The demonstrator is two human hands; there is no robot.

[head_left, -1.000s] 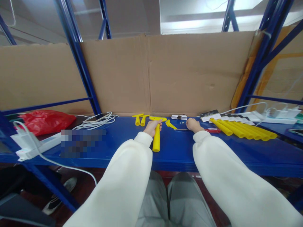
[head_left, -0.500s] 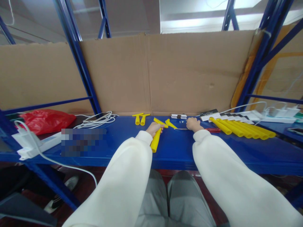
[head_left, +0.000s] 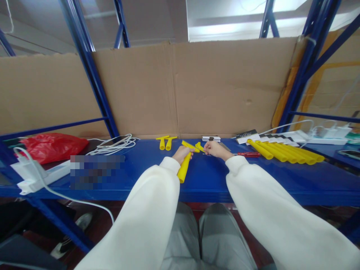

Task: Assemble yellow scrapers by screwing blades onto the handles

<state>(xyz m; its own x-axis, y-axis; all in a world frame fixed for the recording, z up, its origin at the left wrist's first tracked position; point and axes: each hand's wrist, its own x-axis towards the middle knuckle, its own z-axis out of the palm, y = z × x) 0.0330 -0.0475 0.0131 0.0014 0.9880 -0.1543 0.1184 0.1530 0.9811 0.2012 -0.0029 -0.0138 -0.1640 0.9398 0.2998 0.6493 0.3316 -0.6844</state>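
My left hand is closed around a yellow T-shaped plastic tool, its hollow tube slanting down toward the table's front edge and its crossbar pointing right. My right hand is pinched over the table beside a smaller yellow piece; whatever sits between its fingertips is too small to make out. A screwdriver with a red handle lies just right of that hand, its thin shaft partly hidden by the hand. Two more yellow T-shaped pieces rest at the back, left of my hands.
Several yellow tubes with black-and-white cards lie in a row at right. A stack of white cards with a black clip sits at the back. Coiled white cable, a red bag and a power strip occupy the left.
My right hand has moved left, from the spot by the small shiny bits to beside the smaller yellow piece. The left hand keeps its hold, nearly still.
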